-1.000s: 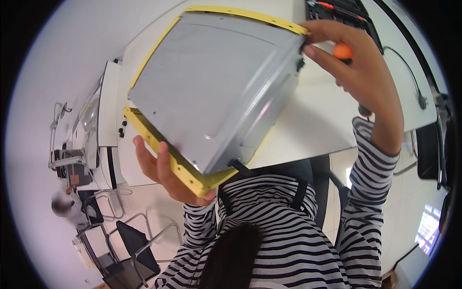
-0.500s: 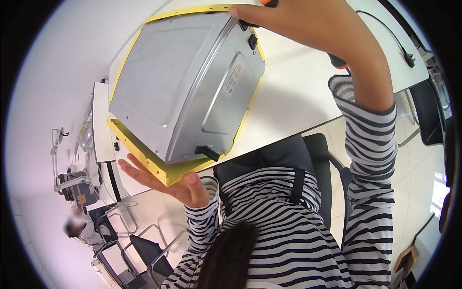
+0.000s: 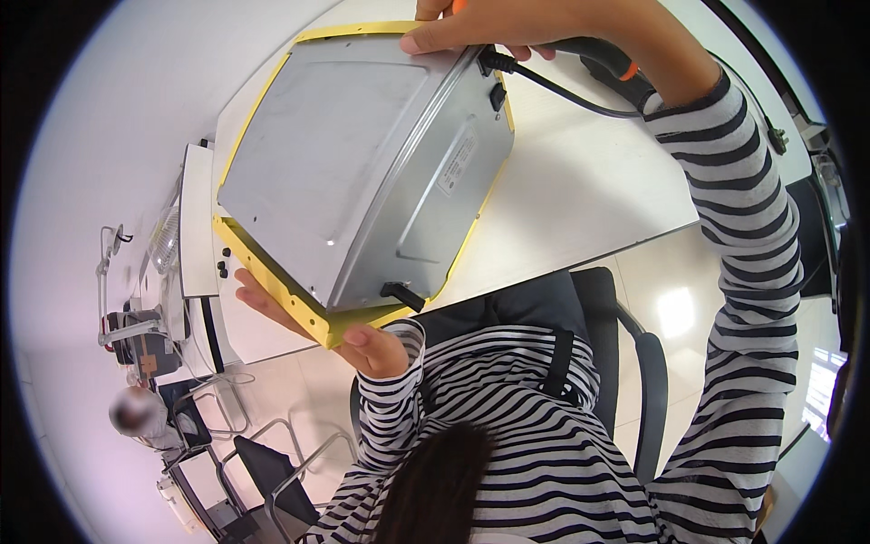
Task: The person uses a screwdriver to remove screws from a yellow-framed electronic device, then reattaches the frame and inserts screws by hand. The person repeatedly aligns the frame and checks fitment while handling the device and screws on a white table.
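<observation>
White tabletop (image 3: 580,195) lies below you; your left hand (image 3: 349,335) cups the yellow-fronted metal oven's (image 3: 362,172) lower edge, your right hand (image 3: 535,23) grips its top corner, fingers curled over an orange-handled tool (image 3: 603,56).

Metal box (image 3: 362,163) on table (image 3: 580,199); chair (image 3: 625,363) before it.

Bright even light; floor (image 3: 675,313) glare; strong fisheye bending, dark rim.

One grey-and-yellow metal appliance (image 3: 362,172), one black power cord (image 3: 562,91), one white table (image 3: 580,199), two hands, one office chair (image 3: 634,363).
</observation>
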A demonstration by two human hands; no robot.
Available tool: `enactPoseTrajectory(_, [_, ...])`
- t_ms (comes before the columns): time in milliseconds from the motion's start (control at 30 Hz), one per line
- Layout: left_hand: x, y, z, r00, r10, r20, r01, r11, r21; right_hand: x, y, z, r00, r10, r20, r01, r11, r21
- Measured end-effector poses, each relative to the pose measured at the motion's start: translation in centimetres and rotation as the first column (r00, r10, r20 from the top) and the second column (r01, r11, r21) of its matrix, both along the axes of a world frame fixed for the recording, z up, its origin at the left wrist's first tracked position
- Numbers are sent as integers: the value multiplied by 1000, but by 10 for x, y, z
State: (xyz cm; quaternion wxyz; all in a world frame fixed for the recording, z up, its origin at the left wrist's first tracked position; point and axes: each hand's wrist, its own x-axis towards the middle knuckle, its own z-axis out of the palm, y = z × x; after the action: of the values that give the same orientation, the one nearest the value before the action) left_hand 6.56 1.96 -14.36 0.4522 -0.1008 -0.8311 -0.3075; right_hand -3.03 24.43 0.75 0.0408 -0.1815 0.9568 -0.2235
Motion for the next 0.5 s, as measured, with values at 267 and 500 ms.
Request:
enactPoseTrajectory(267, [-5,4,7,1000,-5,4,5,1000,15,-1,2,-3,999,1,37,2,998,-66])
enactPoseTrajectory(500, [-8,-1,11,996,-87,35,84,993,86,3,-10,-26,918,-24,-396,35,999,19])
